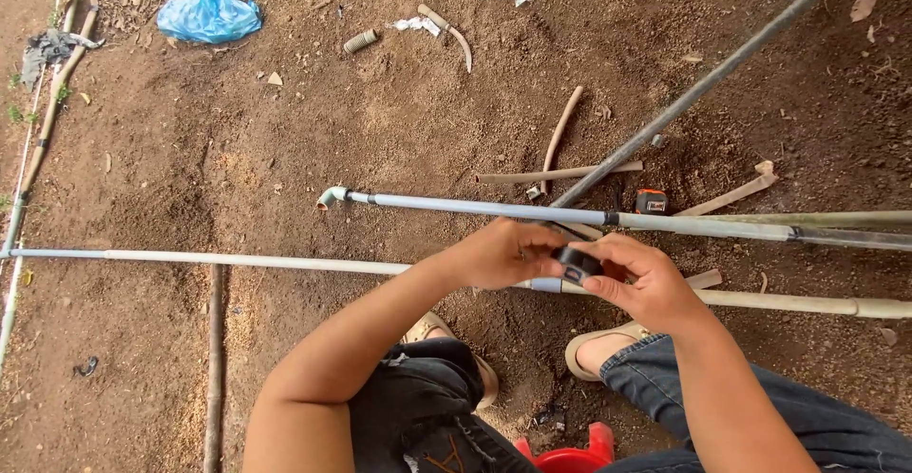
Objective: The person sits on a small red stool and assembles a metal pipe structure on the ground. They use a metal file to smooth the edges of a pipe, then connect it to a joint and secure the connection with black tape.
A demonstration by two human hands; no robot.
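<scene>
Head view, reading left to right. At far left, thin canes (52,103) lie along the edge of the dirt ground (237,169). A crumpled blue plastic bag (209,14) sits at upper left, well apart from my hands. A long white pipe (218,260) runs across the ground from the left edge and passes under both hands. Above it lies a second, grey-blue pipe (475,208) with a white elbow fitting (331,196) on its left end; a band of black tape (611,217) marks a joint on it just above my hands.

My left hand (503,253) is over the white pipe, fingers curled down onto it beside a grey-blue section (546,285) of that pipe. Whether those fingers fully grasp the pipe, I cannot tell. My right hand (646,283) holds a roll of black tape (578,264), fingers clenched on it, with the roll touching the left hand and sitting just above the pipe.

A dark rod (693,93) slants up toward the upper right. A small orange and black tape measure (651,201) lies just beside the grey-blue pipe. Bare sticks (560,131) lie scattered near it. At the bottom, a red plastic stool (575,456) shows between my knees, and my sandalled feet rest on the ground.
</scene>
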